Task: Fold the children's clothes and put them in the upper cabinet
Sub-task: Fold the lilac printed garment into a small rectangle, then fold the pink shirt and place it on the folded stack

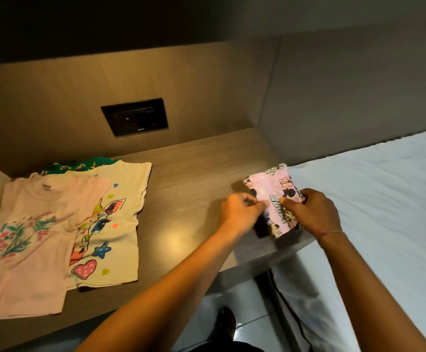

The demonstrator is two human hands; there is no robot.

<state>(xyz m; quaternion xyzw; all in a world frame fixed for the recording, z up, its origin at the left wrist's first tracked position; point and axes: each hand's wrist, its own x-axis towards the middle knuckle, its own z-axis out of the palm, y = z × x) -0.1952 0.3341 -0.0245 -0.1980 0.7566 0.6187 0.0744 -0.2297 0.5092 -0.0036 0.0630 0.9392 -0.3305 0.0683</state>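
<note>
A small pink cartoon-print garment [270, 185] lies folded into a narrow packet at the right end of the wooden counter [186, 189]. My left hand [242, 210] pinches its left edge and my right hand [311, 212] grips its right side. At the left of the counter lie unfolded clothes: a pink T-shirt with a flower print [26, 237] on top, a cream T-shirt with a unicorn print [120, 219] beneath it, and a green floral garment [80, 165] showing at the back. No cabinet is in view.
A black wall socket panel [134, 116] sits in the wooden back wall. A bed with a white sheet [384, 199] adjoins the counter on the right. Pale floor tiles [232, 301] show below the counter's front edge, with a dark shoe on them.
</note>
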